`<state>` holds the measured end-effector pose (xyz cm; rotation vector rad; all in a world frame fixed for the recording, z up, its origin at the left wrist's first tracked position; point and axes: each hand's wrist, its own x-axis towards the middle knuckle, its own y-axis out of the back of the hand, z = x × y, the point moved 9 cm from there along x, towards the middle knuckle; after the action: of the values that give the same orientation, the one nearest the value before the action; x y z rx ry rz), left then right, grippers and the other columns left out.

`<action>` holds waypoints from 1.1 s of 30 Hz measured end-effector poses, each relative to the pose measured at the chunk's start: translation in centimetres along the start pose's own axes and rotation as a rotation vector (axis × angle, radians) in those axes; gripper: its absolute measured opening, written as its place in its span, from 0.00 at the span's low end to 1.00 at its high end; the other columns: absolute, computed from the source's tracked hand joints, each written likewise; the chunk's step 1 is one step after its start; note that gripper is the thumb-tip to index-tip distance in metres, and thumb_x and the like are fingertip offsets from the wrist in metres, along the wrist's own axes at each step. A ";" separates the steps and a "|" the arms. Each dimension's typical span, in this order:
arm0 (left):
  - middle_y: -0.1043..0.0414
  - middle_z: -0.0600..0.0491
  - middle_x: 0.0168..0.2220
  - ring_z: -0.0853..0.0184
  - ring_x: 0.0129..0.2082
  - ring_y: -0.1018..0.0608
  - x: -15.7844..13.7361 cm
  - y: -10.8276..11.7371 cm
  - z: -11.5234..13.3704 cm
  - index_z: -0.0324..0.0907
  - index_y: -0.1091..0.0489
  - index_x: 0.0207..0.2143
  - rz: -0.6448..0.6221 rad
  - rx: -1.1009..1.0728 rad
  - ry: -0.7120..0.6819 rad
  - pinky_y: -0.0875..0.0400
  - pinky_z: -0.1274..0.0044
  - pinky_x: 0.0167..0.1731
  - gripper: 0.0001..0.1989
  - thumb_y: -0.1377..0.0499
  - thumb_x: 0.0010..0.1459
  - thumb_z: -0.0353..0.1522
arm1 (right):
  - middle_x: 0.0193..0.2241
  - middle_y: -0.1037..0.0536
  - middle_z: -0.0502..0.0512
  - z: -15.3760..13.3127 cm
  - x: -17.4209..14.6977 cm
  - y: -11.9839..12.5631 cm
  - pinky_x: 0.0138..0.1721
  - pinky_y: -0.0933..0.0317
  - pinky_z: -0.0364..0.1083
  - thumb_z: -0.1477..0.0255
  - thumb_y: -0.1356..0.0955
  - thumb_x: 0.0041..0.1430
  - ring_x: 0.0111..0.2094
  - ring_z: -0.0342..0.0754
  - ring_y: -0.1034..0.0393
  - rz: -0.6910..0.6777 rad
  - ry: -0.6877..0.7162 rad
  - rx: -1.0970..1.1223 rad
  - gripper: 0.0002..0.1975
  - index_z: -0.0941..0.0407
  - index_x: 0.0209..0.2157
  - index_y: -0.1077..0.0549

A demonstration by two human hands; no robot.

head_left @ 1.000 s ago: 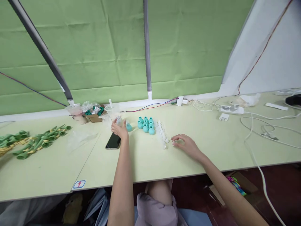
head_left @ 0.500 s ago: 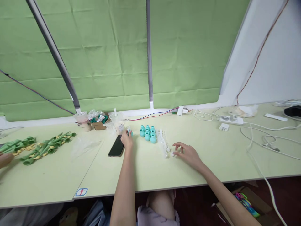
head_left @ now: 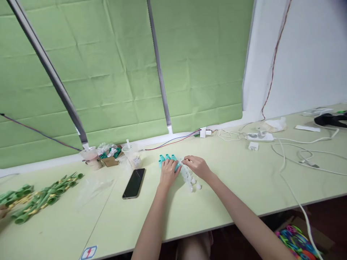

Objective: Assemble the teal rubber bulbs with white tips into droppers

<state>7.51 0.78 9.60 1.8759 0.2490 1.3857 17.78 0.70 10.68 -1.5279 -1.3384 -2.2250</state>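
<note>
A tight group of small turquoise vase-shaped pieces (head_left: 167, 156) with open necks stands on the table. My left hand (head_left: 169, 173) covers the front of this group, its fingers and thumb closed about a turquoise piece at the right side. Close beside it, my right hand (head_left: 199, 167) is closed in a pinch; something small and pale seems to be at its fingertips, too small to name. Below the hands lie several small white translucent pieces (head_left: 187, 176) in a loose row, with one white piece (head_left: 198, 186) apart on the right.
A phone (head_left: 133, 183) lies left of my hands. Behind it stand a lidded drink cup (head_left: 135, 159), a small cardboard box (head_left: 111, 160) and another cup (head_left: 92, 159). Green tube-like pieces (head_left: 51, 195) lie far left. Right are a power strip (head_left: 259, 137) and white cables (head_left: 284, 162).
My left hand has moved right from beside the phone to the turquoise pieces. My right hand has left the white pieces and moved up and left to meet it. The view has shifted.
</note>
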 end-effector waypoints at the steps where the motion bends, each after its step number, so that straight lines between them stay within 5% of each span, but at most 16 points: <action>1: 0.30 0.48 0.34 0.61 0.37 0.33 0.1 -0.1 0.1 0.42 0.32 0.41 -0.011 -0.004 -0.004 0.41 0.70 0.37 0.14 0.51 0.59 0.38 | 0.36 0.25 0.54 0.1 -0.5 -0.2 0.35 0.43 0.43 0.77 0.42 0.62 0.34 0.44 0.32 -0.011 0.008 -0.013 0.14 0.52 0.40 0.28; 13: 0.32 0.48 0.32 0.61 0.38 0.33 0.6 -0.9 1.0 0.42 0.32 0.42 -0.081 -0.115 -0.039 0.41 0.70 0.37 0.16 0.52 0.60 0.40 | 0.38 0.25 0.53 1.6 -1.7 -1.0 0.33 0.47 0.44 0.73 0.43 0.64 0.36 0.43 0.33 -0.139 -0.085 0.003 0.14 0.51 0.36 0.27; 23: 0.32 0.47 0.31 0.60 0.37 0.33 0.3 -1.6 1.2 0.41 0.30 0.38 -0.099 -0.055 -0.114 0.42 0.70 0.35 0.15 0.52 0.59 0.40 | 0.36 0.29 0.53 0.3 -1.2 -1.7 0.27 0.50 0.43 0.76 0.45 0.64 0.26 0.41 0.36 -0.195 0.010 -0.174 0.13 0.56 0.34 0.31; 33: 0.32 0.46 0.31 0.60 0.38 0.32 0.3 -2.0 0.8 0.41 0.31 0.38 -0.142 -0.037 -0.132 0.41 0.71 0.35 0.15 0.52 0.60 0.39 | 0.36 0.32 0.52 2.0 -1.0 -2.1 0.25 0.46 0.40 0.70 0.40 0.62 0.29 0.40 0.34 -0.203 -0.256 0.151 0.05 0.56 0.35 0.34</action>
<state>8.88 1.96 8.36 1.8725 0.2827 1.1588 18.49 3.04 8.89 -1.7359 -1.7634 -2.0298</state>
